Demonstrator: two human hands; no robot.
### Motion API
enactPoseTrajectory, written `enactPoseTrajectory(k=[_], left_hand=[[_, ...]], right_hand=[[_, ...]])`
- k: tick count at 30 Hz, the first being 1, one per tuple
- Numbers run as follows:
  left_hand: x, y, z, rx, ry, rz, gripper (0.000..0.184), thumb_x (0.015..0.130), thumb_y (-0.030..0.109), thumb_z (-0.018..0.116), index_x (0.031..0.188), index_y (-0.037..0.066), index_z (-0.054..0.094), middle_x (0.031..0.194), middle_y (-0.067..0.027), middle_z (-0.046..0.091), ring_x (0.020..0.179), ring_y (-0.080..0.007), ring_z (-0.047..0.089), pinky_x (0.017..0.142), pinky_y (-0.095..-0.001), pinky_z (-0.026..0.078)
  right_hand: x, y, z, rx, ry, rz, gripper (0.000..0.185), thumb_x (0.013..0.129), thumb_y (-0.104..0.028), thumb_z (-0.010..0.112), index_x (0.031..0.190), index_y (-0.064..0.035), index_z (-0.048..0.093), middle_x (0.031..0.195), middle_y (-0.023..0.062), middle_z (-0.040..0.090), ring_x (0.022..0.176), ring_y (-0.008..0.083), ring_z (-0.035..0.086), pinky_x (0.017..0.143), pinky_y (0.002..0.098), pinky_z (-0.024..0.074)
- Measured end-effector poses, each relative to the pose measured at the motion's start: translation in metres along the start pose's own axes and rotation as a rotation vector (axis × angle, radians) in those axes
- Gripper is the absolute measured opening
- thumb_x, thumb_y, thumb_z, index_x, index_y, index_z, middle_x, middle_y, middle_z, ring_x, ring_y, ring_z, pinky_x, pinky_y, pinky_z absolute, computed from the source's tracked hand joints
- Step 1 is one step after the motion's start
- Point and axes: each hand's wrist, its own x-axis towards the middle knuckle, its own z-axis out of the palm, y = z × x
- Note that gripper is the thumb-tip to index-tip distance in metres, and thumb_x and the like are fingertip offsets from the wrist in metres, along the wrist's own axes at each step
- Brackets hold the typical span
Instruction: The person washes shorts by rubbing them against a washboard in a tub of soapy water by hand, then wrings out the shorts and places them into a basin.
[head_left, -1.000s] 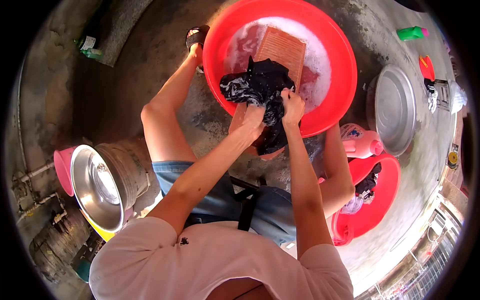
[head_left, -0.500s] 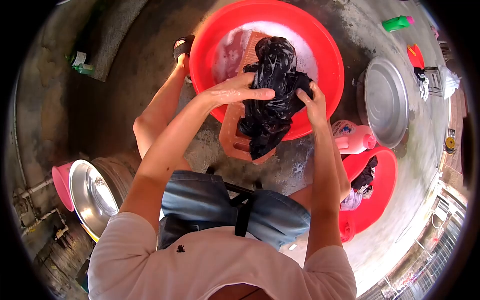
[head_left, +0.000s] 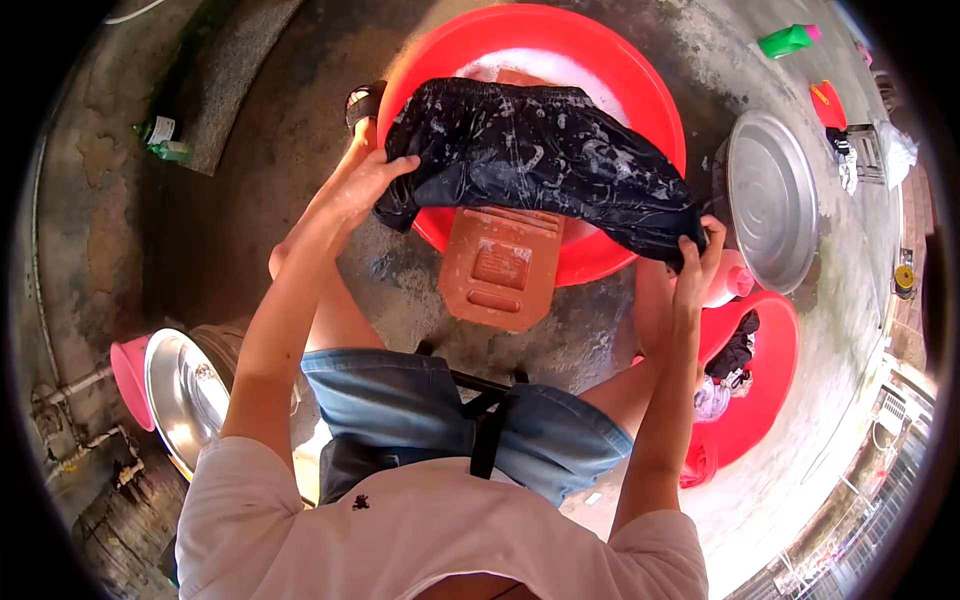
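A pair of wet black shorts [head_left: 530, 150] with an elastic waistband and streaks of suds is stretched out across the red basin. My left hand [head_left: 372, 182] grips the left leg end, thumb on top. On the other side my right hand [head_left: 703, 258] pinches the right leg end, lower than the left one. Under the shorts, an orange-brown washboard [head_left: 500, 265] leans over the near rim of the large red basin [head_left: 655, 90]. Soapy water shows behind the waistband. The shorts hide the middle of the washboard and much of the basin.
A metal basin [head_left: 770, 200] stands at the right, with a pink bottle [head_left: 728, 280] near it. A smaller red tub [head_left: 770, 400] holds clothes. At the left are another metal basin [head_left: 180, 390] and a pink bucket [head_left: 130, 375]. A green bottle [head_left: 787, 41] lies far right.
The bunched black shorts have been spread wide and raised off the washboard. My left hand moved left; my right hand moved right and nearer to me. More of the washboard shows.
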Motion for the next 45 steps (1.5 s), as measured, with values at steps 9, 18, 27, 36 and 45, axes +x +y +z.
enactPoseTrajectory(k=[9,18,27,36,45], left_hand=[[0.012,-0.104,0.011,1.276,0.194,0.783,0.059,0.075,0.028,0.068,0.118,-0.004,0.043,0.125,-0.0217,0.044,0.116,-0.0381,0.044,0.091,-0.0412,0.043],[0.073,-0.154,0.048,1.604,-0.192,0.434,0.043,0.084,0.021,0.057,0.123,0.005,0.049,0.104,-0.0172,0.055,0.099,-0.0319,0.058,0.078,-0.0415,0.051],[0.021,0.004,0.034,-0.018,-0.356,0.318,0.019,0.090,0.021,0.057,0.093,0.003,0.060,0.094,-0.0022,0.061,0.090,-0.0123,0.057,0.082,-0.0274,0.045],[0.003,-0.018,0.150,-0.610,0.088,0.233,0.026,0.098,0.020,0.038,0.100,0.004,0.058,0.088,-0.0006,0.061,0.077,-0.0097,0.057,0.068,-0.0255,0.047],[-0.007,-0.004,0.151,-0.480,0.008,0.225,0.025,0.094,0.018,0.048,0.099,-0.001,0.063,0.089,0.0009,0.061,0.079,-0.0066,0.052,0.075,-0.0242,0.043]], right_hand=[[-0.079,0.061,0.039,-1.148,-0.558,-0.148,0.062,0.066,-0.017,0.074,0.121,-0.0097,0.046,0.128,0.0093,0.043,0.120,0.0285,0.040,0.092,0.0450,0.0373],[-0.039,0.141,0.091,-1.101,-0.897,-0.296,0.040,0.064,-0.013,0.074,0.100,-0.0059,0.058,0.119,0.0110,0.054,0.116,0.0284,0.047,0.097,0.0436,0.0361],[-0.002,0.038,0.091,0.070,-0.161,0.120,0.017,0.085,-0.016,0.058,0.094,-0.0037,0.051,0.074,0.0083,0.055,0.070,0.0133,0.052,0.068,0.0271,0.0438],[0.001,-0.047,0.169,-0.474,-0.012,-0.306,0.029,0.065,-0.026,0.075,0.082,-0.0063,0.063,0.065,0.0157,0.060,0.060,0.0334,0.062,0.052,0.0381,0.0475],[0.024,-0.039,0.163,-0.587,-0.160,-0.254,0.025,0.083,-0.030,0.060,0.077,-0.0053,0.064,0.066,0.0223,0.059,0.065,0.0413,0.059,0.058,0.0447,0.0472]])
